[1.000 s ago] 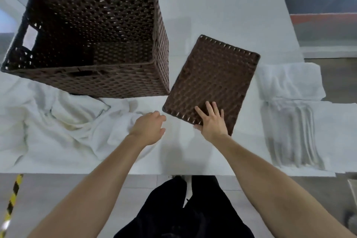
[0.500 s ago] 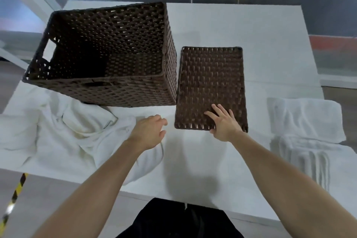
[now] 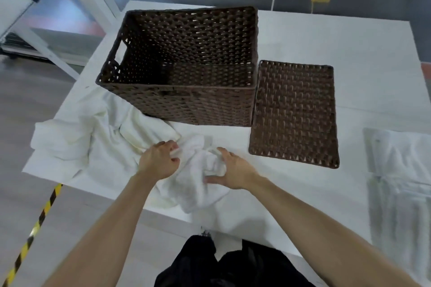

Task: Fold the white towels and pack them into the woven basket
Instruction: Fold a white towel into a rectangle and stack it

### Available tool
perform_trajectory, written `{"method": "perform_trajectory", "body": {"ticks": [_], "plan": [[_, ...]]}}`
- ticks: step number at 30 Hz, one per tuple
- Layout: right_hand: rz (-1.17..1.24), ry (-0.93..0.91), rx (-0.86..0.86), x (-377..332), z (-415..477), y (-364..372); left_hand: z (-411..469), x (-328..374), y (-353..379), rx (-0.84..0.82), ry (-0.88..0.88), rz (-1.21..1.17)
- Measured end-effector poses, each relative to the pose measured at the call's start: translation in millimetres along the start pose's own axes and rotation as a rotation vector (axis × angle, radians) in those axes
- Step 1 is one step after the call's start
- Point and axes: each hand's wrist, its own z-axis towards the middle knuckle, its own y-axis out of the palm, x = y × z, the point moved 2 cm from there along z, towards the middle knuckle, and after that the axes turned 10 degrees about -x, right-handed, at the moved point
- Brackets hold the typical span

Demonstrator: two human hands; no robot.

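An empty dark brown woven basket point(image 3: 179, 98) stands on the white table point(image 3: 349, 42), with its flat woven lid point(image 3: 295, 113) lying beside it on the right. A crumpled white towel point(image 3: 198, 184) lies at the table's near edge in front of the basket. My left hand point(image 3: 159, 161) pinches a fold of this towel with curled fingers. My right hand point(image 3: 233, 171) grips the bunched cloth from the right, thumb and fingers curled round it. More rumpled white towels point(image 3: 77, 137) spread to the left.
Folded white towels point(image 3: 401, 170) lie at the table's right edge. A yellow-black striped tape point(image 3: 35, 228) runs along the floor at the lower left. A white frame stands beyond the table on the left.
My right hand left the lid, which now lies straight beside the basket, and moved left onto the crumpled towel. My left hand closed on the towel too. The view shifted.
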Motion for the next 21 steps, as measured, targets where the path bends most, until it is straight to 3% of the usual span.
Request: {"method": "perform_trajectory", "body": {"ticks": [4, 13, 15, 18, 21], "plan": [[0.069, 0.121, -0.047, -20.2, 10.8, 34.8, -3.3, -31.9, 11.3, -0.245, 0.016, -0.163], [0.274, 0.045, 0.276, -51.0, -57.7, -0.1, 1.8, -40.5, -9.8, -0.056, 0.146, -0.371], [0.232, -0.023, 0.358, -64.7, -84.1, -23.2, 0.1, -26.5, -24.3, -0.081, 0.289, -0.458], [0.110, -0.094, 0.472, -81.7, -121.7, -55.0, -8.2, 19.3, -48.3, -0.193, 0.611, -0.429], [0.027, -0.134, 0.590, -89.6, -161.4, -78.7, -23.8, 78.3, -73.2, -0.319, 0.826, -0.400]]}}
